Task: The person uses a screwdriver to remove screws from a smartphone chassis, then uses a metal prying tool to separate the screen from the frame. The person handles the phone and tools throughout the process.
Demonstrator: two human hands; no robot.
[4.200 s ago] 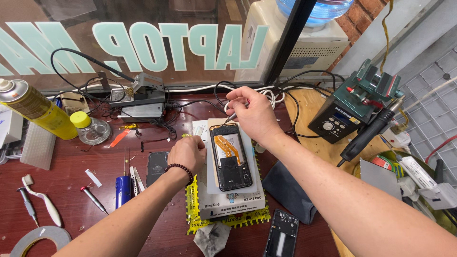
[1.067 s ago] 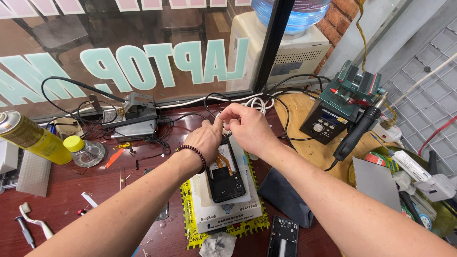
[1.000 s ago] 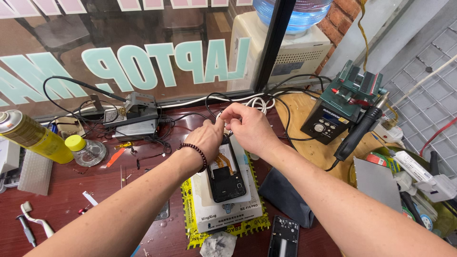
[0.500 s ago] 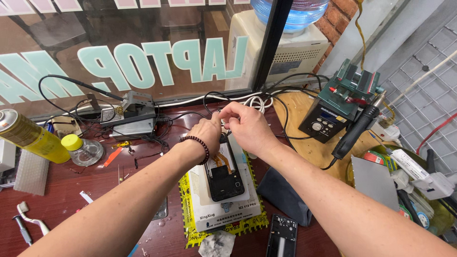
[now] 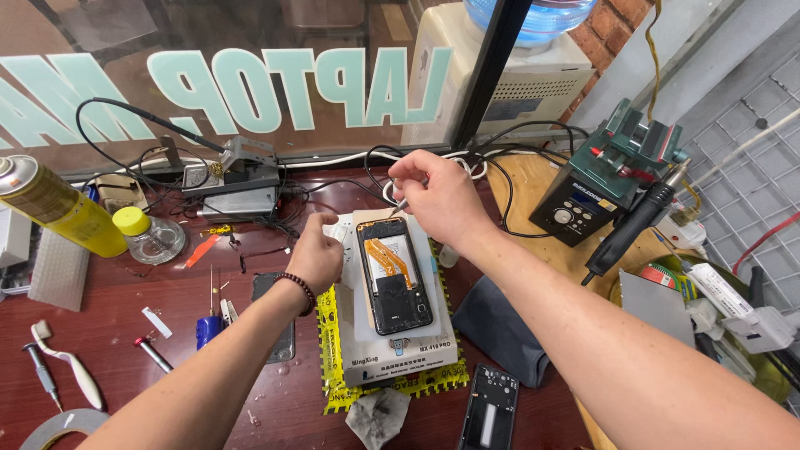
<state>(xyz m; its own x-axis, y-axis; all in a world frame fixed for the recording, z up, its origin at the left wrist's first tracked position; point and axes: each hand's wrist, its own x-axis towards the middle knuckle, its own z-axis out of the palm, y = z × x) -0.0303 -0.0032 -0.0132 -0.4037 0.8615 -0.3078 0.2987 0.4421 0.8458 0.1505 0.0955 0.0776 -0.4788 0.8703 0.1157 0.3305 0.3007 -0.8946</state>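
Pulling apart from their earlier huddle: left hand (image 5: pixel 315 254) now rests closed beside the phone (image 5: pixel 393 273), empty as far as visible. Right hand (image 5: pixel 437 196) pinches a thin tool (image 5: pixel 398 206) at the phone's top edge. Phone lies open on the pad (image 5: pixel 400 362) on the worktop (image 5: pixel 125 333).

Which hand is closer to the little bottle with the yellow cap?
Left. The left hand rests by the opened phone's left edge, a short way right of the yellow-capped bottle. The right hand holds a thin tool at the phone's top, farther right.
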